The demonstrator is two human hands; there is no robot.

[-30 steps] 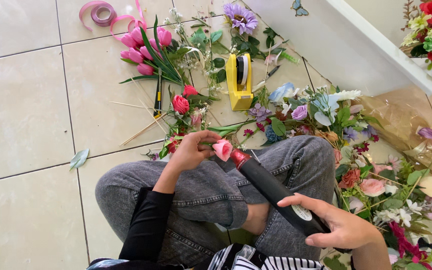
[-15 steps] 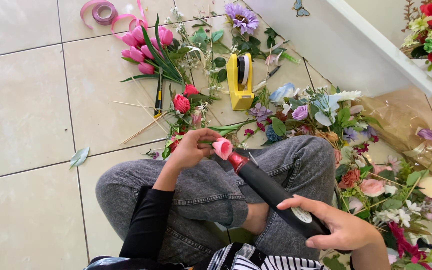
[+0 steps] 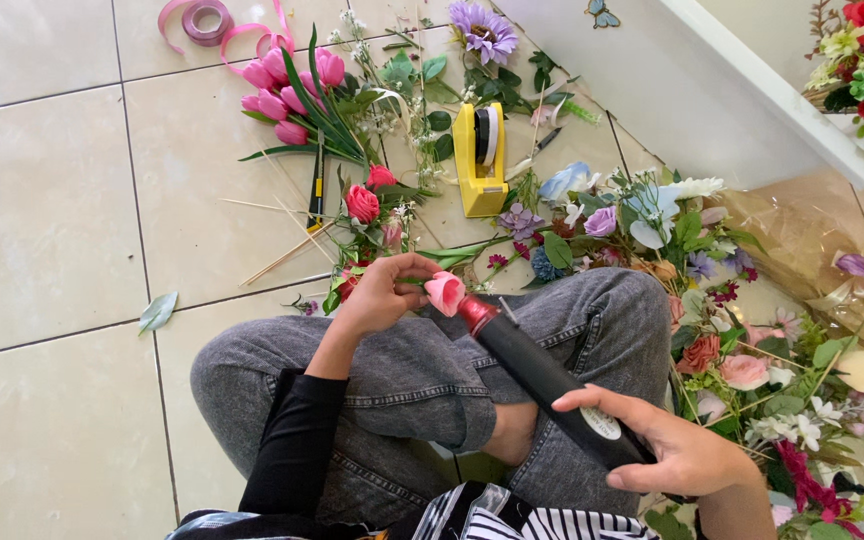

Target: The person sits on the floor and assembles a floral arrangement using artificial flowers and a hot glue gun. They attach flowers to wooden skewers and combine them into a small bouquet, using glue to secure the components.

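Note:
I sit cross-legged on a tiled floor in grey jeans. My left hand [image 3: 384,292] pinches the green stem of a small pink artificial rosebud [image 3: 445,292], held above my knee. My right hand [image 3: 674,448] grips the rear of a black glue gun [image 3: 542,378] with a red tip. That tip touches the base of the rosebud. The gun lies slanted across my right leg.
Artificial flowers and leaves lie scattered ahead and to the right: pink tulips [image 3: 287,85], red roses [image 3: 362,203], a purple bloom [image 3: 484,25]. A yellow tape dispenser [image 3: 480,160], a pink ribbon roll [image 3: 202,18], thin sticks, a white ledge [image 3: 752,90] and cellophane [image 3: 812,230] are nearby.

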